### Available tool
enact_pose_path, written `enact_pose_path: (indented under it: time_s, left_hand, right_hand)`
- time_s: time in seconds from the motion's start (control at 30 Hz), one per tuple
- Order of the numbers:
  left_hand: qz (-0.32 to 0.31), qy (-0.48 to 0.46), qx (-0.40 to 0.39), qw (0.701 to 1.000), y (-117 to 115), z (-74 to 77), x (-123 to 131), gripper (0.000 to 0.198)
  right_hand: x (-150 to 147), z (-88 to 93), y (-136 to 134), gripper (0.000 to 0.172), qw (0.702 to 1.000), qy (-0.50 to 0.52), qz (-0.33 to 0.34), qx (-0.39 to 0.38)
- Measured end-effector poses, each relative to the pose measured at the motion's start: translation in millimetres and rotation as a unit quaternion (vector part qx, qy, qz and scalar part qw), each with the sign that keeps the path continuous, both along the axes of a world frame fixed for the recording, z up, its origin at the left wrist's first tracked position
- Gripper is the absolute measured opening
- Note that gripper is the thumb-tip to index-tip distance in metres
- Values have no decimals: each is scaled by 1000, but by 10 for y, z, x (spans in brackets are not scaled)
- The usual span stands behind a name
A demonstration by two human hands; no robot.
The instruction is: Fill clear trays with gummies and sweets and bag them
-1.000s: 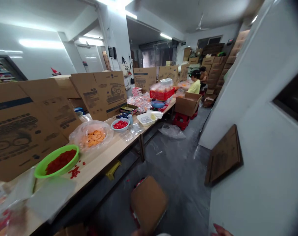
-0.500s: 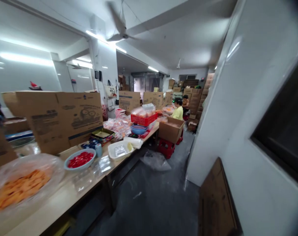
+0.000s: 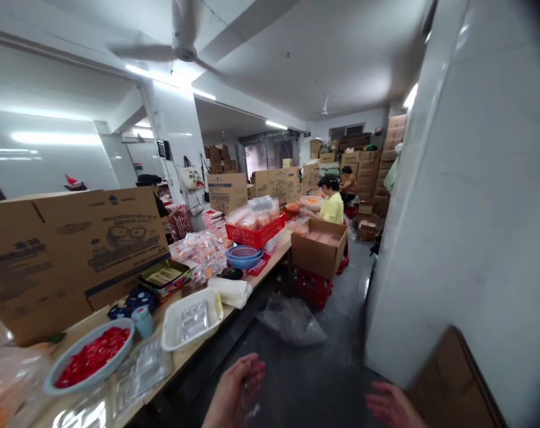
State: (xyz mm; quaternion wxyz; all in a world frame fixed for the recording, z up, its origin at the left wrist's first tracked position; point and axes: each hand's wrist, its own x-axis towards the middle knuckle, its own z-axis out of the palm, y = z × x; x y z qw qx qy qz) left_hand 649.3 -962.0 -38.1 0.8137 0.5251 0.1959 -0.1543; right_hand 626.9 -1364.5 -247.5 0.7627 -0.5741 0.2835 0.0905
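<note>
Head view: both hands apart, low over the floor, nothing visibly held
Left hand (image 3: 234, 389): open, loosely cupped
Right hand (image 3: 392, 404): open, at frame edge
White plastic tray (image 3: 192, 319): on wooden table (image 3: 181, 356), just beyond left hand, untouched

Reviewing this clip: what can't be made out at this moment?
Head view only:
Left hand: wrist cut off by the bottom edge; anything held is too blurred to tell.
Right hand: cut off by the bottom edge.
Red pieces in the pale blue plastic bowl: too small to identify.
Dark-capped co-worker: body hidden by the upright brown cardboard sheet.
</note>
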Motion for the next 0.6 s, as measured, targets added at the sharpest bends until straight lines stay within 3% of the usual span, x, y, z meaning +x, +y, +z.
enact_pose_path:
  time_s: [0.1,0.2,0.33,0.43,0.6]
  left_hand:
    - [42,-3,-32,999,-259,514,643,16]
    - [67,-27,-26,997,-484,1015,1281,15]
    - [72,-74,-12,995,-610,1525,2219,16]
    - [52,-83,-3,995,-572,1819,2998,17]
    - [44,-99,-2,994,-448,2234,4335,18]
  right_hand:
    - [1146,581,-124,39,997,0,37,64]
    - [2168,1362,-124,41,993,-17,91,70]
    - [3372,2285,-21,39,980,-95,167,53]
    - [4232,2742,73,35,968,-134,206,56]
    - [5522,3302,177,25,957,-169,233,29]
